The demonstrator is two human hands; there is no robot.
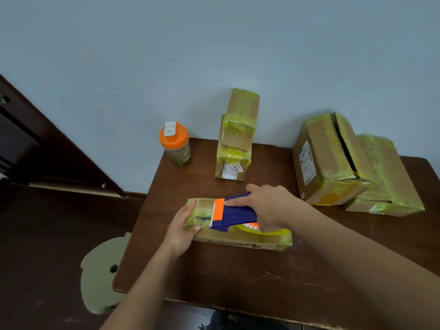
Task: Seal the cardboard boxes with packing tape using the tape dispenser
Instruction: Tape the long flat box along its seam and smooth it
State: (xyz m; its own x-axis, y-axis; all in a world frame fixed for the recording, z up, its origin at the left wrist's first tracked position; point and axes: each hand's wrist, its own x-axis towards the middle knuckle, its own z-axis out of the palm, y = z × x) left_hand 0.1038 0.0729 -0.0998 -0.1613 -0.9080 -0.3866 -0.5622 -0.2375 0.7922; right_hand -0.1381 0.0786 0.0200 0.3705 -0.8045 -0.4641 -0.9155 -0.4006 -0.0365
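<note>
— Nearest the counter edge: bare scratched wood. Then the flat box, lying lengthwise across the counter, already wrapped in yellowish tape at both ends.

— Hands?

— Left hand cups the box's left end, fingers curled over the corner, steadying it. Right hand holds the tape dispenser on the box top, its grip closed round the blue body, forefinger laid along it toward the orange cutter end. Yellow tape roll sits under the palm.

— Step in hand?

— A tape run along the top, I judge, with the cutter near the left end. Can't tell whether the strip is stuck down there.

— Next move?

— Likely carry the tape over the left edge, tip the blade down and tear; the left hand must keep the box from sliding.

— Farther back?

— An orange-lidded shaker bottle, a stack of small taped boxes against the wall. Right, well apart, two larger boxes; the upper one's top seam gapes open, so it looks unsealed yet.
</note>
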